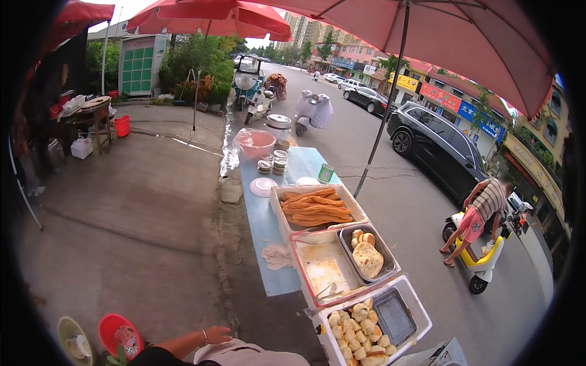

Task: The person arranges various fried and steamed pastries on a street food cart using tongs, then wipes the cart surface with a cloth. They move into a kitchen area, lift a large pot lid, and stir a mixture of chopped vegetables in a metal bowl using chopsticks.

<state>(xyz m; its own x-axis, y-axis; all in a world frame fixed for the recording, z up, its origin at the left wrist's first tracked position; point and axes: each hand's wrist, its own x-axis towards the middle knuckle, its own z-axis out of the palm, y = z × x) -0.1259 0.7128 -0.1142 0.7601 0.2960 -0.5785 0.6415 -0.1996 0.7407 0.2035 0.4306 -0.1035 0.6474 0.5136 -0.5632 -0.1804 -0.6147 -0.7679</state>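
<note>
My left hand (215,335), with a bracelet at the wrist, is at the bottom edge in front of pale cloth on my body. Its fingers look loosely extended and hold nothing I can see. My right hand is out of view. To the right of my left hand, a white foam box (422,305) holds small golden buns (360,329) and a dark grey tray (394,314). Beyond it, a red-edged foam box (320,259) contains metal tongs (326,291) and a metal tray of flatbread (368,259). Farther off, long fried dough sticks (317,207) fill another foam box (278,210).
A blue-topped table (259,226) bears a crumpled cloth (276,257), stacked jars (279,163), a pink-lined basin (255,143) and a lidded pot (278,124). Umbrella poles (384,110) rise nearby. Red (116,326) and beige buckets (70,332) stand lower left. Someone (485,201) leans over a yellow scooter (488,256).
</note>
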